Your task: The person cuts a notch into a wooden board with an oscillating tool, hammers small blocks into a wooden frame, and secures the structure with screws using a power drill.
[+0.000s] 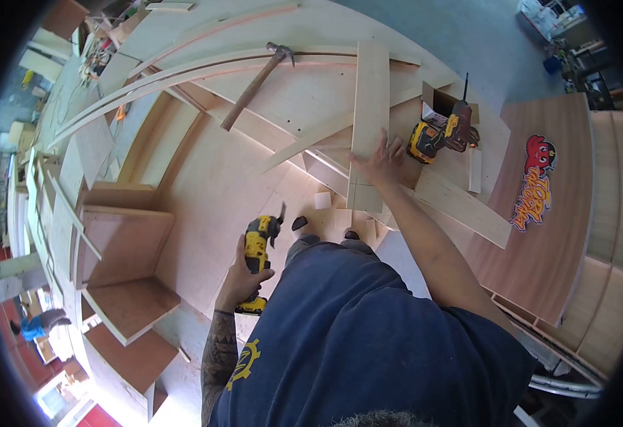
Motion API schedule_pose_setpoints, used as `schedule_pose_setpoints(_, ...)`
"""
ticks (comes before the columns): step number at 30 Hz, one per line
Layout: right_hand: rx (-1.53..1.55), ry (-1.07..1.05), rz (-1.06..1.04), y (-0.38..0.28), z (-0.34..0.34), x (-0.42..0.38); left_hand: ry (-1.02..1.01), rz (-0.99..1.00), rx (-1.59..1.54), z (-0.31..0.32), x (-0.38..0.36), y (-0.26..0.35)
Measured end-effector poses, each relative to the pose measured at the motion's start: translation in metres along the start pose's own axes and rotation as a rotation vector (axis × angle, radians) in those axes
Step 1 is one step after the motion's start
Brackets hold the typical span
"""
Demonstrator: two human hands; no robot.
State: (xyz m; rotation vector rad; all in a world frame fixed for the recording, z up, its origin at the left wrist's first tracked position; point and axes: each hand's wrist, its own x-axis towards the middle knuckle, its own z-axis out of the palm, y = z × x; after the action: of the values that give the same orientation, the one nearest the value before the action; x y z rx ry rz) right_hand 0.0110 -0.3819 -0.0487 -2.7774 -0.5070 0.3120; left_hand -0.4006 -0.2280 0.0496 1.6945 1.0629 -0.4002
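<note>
My left hand (236,279) is wrapped round the body of a yellow and black cordless oscillating multi-tool (257,245), held beside my left hip with its blade end pointing away from me. My right hand (381,162) rests with fingers spread on a long pale plywood strip (372,92). Thin lines cross the near end of this strip, close to my wrist. Right of that hand, a yellow drill (443,136) with a long bit lies beside an open small box (436,105). The tool's blade is apart from the plywood strip.
A claw hammer (258,85) lies on the large wooden structure ahead. Loose plywood strips (464,210) lie to the right, near a wood-grain panel (546,263) with a red cartoon logo. Open plywood compartments (126,245) stand at left. Another person (41,324) is far left.
</note>
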Motion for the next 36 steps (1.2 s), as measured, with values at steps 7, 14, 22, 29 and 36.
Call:
schedule_pose_setpoints(7, 0.031, 0.18, -0.23, 0.005, 0.021, 0.017, -0.038, 0.05, 0.09, 0.06, -0.026, 0.077)
schedule_pose_setpoints(14, -0.003, 0.18, -0.23, 0.006, 0.022, 0.018, -0.127, -0.026, 0.251, 0.1, -0.034, 0.111)
schedule_pose_setpoints(22, -0.048, 0.181, -0.215, 0.002, 0.02, 0.019, -0.087, -0.042, 0.292, 0.108, -0.036, 0.124)
schedule_pose_setpoints(29, -0.08, 0.206, -0.223, 0.001, 0.019, 0.018, -0.071, -0.034, 0.277, 0.117, -0.03, 0.126)
schedule_pose_setpoints(36, -0.081, 0.199, -0.23, 0.002, 0.02, 0.019, -0.073, -0.064, 0.283, 0.119, -0.029, 0.127)
